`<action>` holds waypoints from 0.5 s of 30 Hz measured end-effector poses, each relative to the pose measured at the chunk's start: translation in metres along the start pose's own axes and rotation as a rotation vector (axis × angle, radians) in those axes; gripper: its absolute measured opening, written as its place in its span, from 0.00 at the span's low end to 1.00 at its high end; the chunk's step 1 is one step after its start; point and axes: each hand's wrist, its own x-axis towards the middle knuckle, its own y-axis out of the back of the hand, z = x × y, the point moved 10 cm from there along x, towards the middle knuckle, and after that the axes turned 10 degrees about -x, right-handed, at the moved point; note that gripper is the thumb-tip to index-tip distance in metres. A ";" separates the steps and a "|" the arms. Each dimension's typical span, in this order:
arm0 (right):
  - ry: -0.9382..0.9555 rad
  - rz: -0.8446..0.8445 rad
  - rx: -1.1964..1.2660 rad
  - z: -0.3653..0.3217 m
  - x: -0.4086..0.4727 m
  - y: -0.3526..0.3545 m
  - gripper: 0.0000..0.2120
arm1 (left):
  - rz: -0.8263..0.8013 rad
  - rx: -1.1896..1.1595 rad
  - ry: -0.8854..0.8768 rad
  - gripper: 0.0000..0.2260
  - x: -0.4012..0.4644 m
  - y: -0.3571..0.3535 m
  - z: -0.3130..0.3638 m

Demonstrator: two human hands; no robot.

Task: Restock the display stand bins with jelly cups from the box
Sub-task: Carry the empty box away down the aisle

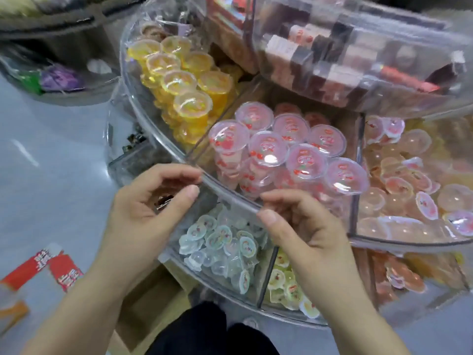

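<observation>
The clear tiered display stand (143,116) fills the middle and right. One middle-tier bin holds stacked pink cherry jelly cups (291,152); the bin to its left holds yellow jelly cups (179,80). Loose pale pink cups (399,185) fill the bin on the right. My left hand (143,208) and my right hand (304,231) hover at the front rim of the pink-cup bin, fingers half curled and apart, with nothing visible in either. A red and white box (51,265) lies on the floor at lower left.
Below my hands, lower-tier bins hold small pale blue cups (220,242) and yellowish cups (284,280). A top tier (358,60) of wrapped snacks overhangs the pink cups. Another shelf with green and purple packs (51,78) stands at far left across grey floor.
</observation>
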 end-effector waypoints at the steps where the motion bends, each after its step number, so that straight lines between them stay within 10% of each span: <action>1: -0.033 -0.101 0.028 0.007 0.000 -0.025 0.07 | 0.084 -0.020 0.070 0.10 -0.017 0.018 -0.014; 10: -0.332 -0.788 -0.086 0.161 -0.075 -0.266 0.09 | 0.805 -0.083 0.635 0.09 -0.255 0.189 -0.216; 15: -0.548 -0.869 -0.417 0.339 -0.111 -0.348 0.08 | 0.959 -0.034 0.822 0.07 -0.363 0.247 -0.350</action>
